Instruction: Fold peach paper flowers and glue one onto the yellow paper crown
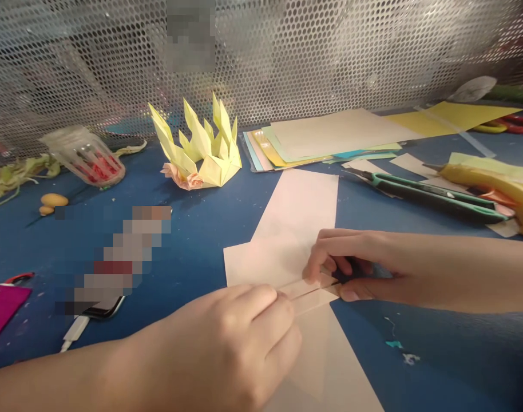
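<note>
Pale pink paper sheets (300,206) lie on the blue table in front of me, partly under my hands. Above them is a narrow folded paper strip (310,297) with a lengthwise crease. My left hand (257,337) is closed around the strip's left part, its fingertips hidden under the knuckles. At the strip's right end my right hand (347,266) pinches the paper between thumb and fingers, the other fingers curled. Behind the sheets stands a yellow folded-paper crown (205,151) with pink paper roses (185,176) at its front left.
A paper stack (330,134) lies at the back. Black-and-green scissors (442,194) and a yellow-handled tool (493,180) are at right. At left are a tilted jar (90,157), a phone with a white cable (75,332), and a magenta item (4,309).
</note>
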Tool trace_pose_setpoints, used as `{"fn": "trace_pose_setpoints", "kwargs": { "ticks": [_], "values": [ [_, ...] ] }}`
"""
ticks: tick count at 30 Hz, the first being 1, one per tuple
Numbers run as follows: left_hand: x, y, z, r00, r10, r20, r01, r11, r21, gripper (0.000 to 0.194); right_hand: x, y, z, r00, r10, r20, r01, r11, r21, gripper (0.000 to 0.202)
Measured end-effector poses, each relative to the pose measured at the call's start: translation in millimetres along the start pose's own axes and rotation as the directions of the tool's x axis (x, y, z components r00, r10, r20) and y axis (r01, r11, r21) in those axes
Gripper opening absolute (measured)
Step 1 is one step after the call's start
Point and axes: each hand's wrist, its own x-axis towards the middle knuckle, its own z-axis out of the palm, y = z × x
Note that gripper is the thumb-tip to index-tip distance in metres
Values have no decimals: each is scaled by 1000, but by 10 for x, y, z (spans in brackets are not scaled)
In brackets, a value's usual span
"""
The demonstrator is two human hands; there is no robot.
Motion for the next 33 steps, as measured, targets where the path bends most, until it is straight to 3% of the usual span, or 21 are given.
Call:
{"fn": "trace_pose_setpoints", "kwargs": {
  "ticks": [3,5,7,9,12,16,19,23,26,27,30,33],
  "values": [
    [8,-7,48,998,-32,-59,27,996,-84,22,8,-72,-54,1000,4,14,-3,999,-36,31],
    [13,-18,107,987,-122,-108,96,971,-218,18,32,-110,-34,1000,-7,-9,6,996,-88,33],
    [20,-38,161,968,-215,-128,154,915,-373,18,68,-124,25,992,-106,-73,86,968,-235,26],
    [26,-57,192,947,-285,-146,186,861,-473,19,110,-118,100,941,-322,-105,239,852,-466,23],
    [30,-60,196,922,-363,-137,247,821,-515,13,157,-102,199,861,-505,-61,340,661,-669,17],
    [23,-25,190,898,-397,-187,271,838,-474,15,181,-162,309,778,-628,4,341,418,-842,33],
    [6,-15,219,883,-388,-264,249,864,-438,19,221,-251,365,761,-649,9,300,339,-891,33],
    [-7,-52,224,845,-472,-252,312,817,-484,22,338,-293,370,746,-661,-87,242,390,-888,35],
    [19,-93,167,771,-595,-228,394,727,-563,8,401,-252,355,705,-666,-245,225,537,-813,36],
    [35,-104,142,739,-637,-220,410,684,-604,12,406,-241,355,690,-648,-323,214,608,-764,34],
    [93,-116,68,614,-778,-130,346,414,-842,27,386,-274,384,659,-518,-545,191,816,-545,36],
    [138,-103,4,522,-852,46,196,67,-978,22,355,-391,438,687,-370,-626,216,926,-310,46]
  ]
}}
